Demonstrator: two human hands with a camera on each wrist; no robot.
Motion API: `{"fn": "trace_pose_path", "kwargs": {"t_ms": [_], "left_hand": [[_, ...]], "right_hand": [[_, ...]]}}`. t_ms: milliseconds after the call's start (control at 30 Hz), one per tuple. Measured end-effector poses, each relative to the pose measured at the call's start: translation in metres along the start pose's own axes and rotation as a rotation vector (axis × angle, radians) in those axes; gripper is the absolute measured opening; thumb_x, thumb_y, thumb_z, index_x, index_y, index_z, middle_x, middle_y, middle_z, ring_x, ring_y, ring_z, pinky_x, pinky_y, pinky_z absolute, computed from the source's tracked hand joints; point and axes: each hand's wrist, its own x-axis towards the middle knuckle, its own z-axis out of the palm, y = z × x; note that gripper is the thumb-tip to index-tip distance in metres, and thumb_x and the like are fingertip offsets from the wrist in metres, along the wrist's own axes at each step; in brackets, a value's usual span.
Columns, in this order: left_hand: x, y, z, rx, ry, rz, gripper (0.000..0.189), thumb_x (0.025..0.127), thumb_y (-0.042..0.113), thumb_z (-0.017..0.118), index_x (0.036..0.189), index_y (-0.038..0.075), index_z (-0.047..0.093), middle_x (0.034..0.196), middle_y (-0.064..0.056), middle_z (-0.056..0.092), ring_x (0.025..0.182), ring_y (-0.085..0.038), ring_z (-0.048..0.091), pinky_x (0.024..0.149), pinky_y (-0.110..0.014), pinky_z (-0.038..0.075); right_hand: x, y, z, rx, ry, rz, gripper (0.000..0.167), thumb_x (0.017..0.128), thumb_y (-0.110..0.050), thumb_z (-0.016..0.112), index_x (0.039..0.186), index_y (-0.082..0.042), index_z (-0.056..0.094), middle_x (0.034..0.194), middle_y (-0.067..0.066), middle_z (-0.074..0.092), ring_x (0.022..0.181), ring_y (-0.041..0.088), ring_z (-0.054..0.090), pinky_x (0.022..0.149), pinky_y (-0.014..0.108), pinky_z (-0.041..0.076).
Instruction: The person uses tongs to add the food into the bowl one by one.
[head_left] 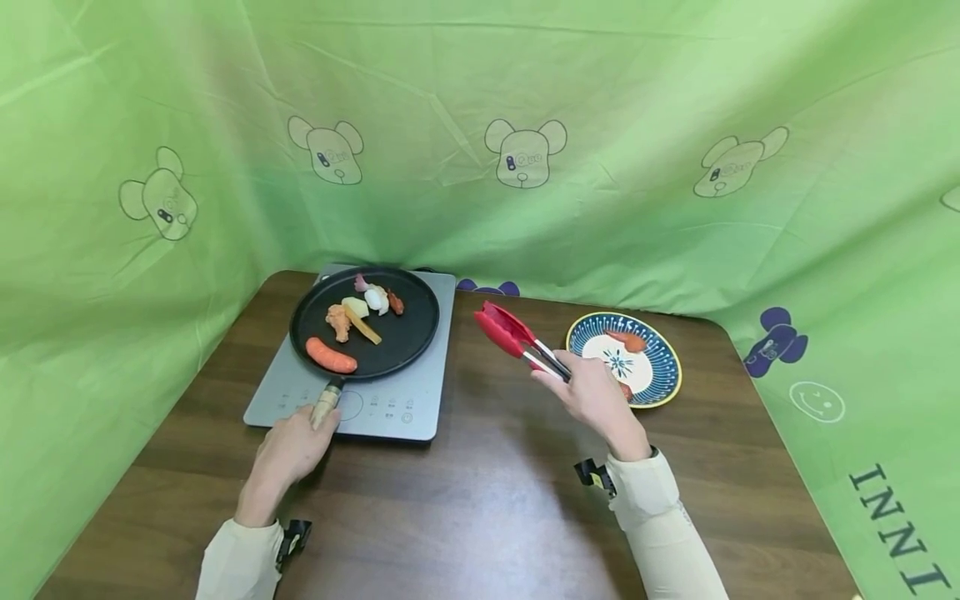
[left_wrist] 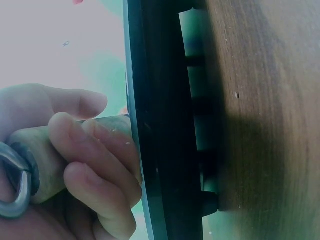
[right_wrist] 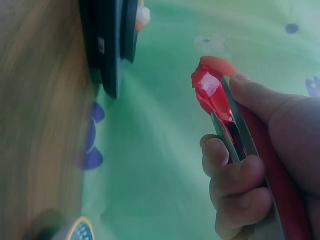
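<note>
In the head view my left hand (head_left: pixel 294 446) grips the wooden handle (head_left: pixel 327 405) of a black frying pan (head_left: pixel 397 346). The left wrist view shows its fingers curled round that handle, which ends in a metal ring (left_wrist: pixel 19 187). Inside the pan are a sausage (head_left: pixel 331 356), a drumstick-like piece (head_left: pixel 339 322), a yellow strip (head_left: pixel 363 325) and other small food pieces. My right hand (head_left: pixel 600 400) holds red-tipped tongs (head_left: pixel 512 332) above the table, left of a patterned plate (head_left: pixel 663 375). A pale patch shows inside the tong tips in the right wrist view; I cannot tell what it is.
The pan sits on a grey induction cooktop (head_left: pixel 412 412) at the left of the wooden table (head_left: pixel 480 508). Reddish-brown food pieces (head_left: pixel 628 341) lie on the plate, one partly hidden by my right hand. Green curtain (head_left: pixel 435 208) hangs behind and around the table.
</note>
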Motion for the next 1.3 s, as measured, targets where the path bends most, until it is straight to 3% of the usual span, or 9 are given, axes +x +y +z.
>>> {"fn": "trace_pose_path", "kwargs": {"t_ms": [300, 533, 1033, 1300], "left_hand": [[0.001, 0.000, -0.001, -0.003, -0.004, -0.008, 0.054, 0.095, 0.055, 0.039, 0.094, 0.003, 0.051, 0.068, -0.008, 0.042, 0.055, -0.021, 0.042, 0.048, -0.033, 0.031], [0.002, 0.002, 0.000, 0.005, -0.003, 0.006, 0.053, 0.095, 0.054, 0.039, 0.095, 0.002, 0.052, 0.068, -0.008, 0.043, 0.056, -0.022, 0.043, 0.048, -0.033, 0.032], [0.000, 0.001, -0.003, 0.012, 0.001, 0.011, 0.053, 0.096, 0.053, 0.038, 0.098, 0.002, 0.052, 0.069, -0.009, 0.042, 0.057, -0.022, 0.042, 0.049, -0.033, 0.031], [-0.002, 0.001, -0.002, 0.002, 0.000, 0.009, 0.051, 0.096, 0.053, 0.038, 0.093, 0.003, 0.051, 0.068, -0.008, 0.042, 0.055, -0.021, 0.042, 0.048, -0.033, 0.031]], "right_hand": [[0.019, -0.020, 0.016, 0.001, -0.039, -0.061, 0.030, 0.087, -0.041, 0.067, 0.092, -0.012, 0.062, 0.059, -0.005, 0.046, 0.047, 0.010, 0.041, 0.043, 0.028, 0.034], [0.024, -0.031, 0.023, 0.008, -0.067, -0.049, 0.033, 0.086, -0.043, 0.067, 0.100, -0.013, 0.065, 0.061, -0.005, 0.049, 0.049, 0.011, 0.044, 0.045, 0.028, 0.036], [0.037, -0.055, 0.041, -0.013, -0.114, -0.091, 0.029, 0.085, -0.046, 0.067, 0.087, -0.018, 0.062, 0.058, -0.006, 0.046, 0.050, 0.013, 0.046, 0.045, 0.029, 0.035], [0.046, -0.065, 0.049, 0.018, -0.149, -0.112, 0.032, 0.086, -0.050, 0.063, 0.089, -0.018, 0.062, 0.061, -0.005, 0.050, 0.050, 0.010, 0.046, 0.046, 0.026, 0.035]]}}
